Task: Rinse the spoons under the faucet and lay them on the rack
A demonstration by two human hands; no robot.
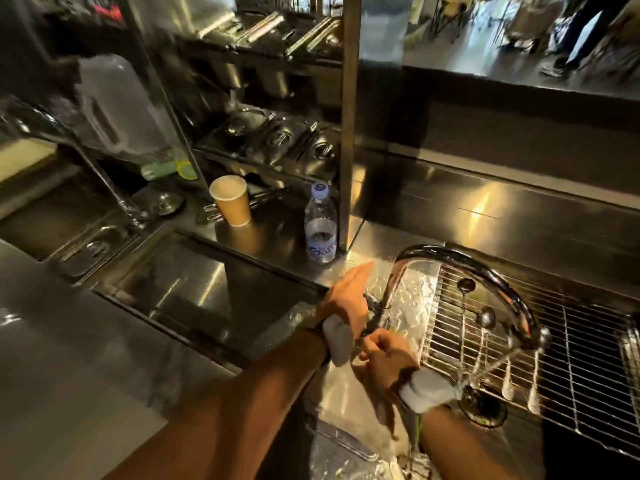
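Water runs from the curved dark faucet [485, 271] onto the wet steel surface beside the wire rack [588, 358]. My right hand [384, 358] is closed around a dark, blurred bundle of spoons [372, 313], holding it in the stream. Just to the left of the stream is my left hand [346, 296], flat with its fingers stretched out; I cannot see anything held in it. Three long-handled spoons [486, 318] lie on the rack under the faucet's arc, bowls pointing away from me. Both wrists wear grey bands.
A water bottle [320, 226] and a paper cup [231, 200] stand on the counter behind my hands, beside a steel post [348, 133]. A deep sink basin [194, 282] lies to the left with a second faucet [86, 161]. A drain [483, 407] sits below the rack.
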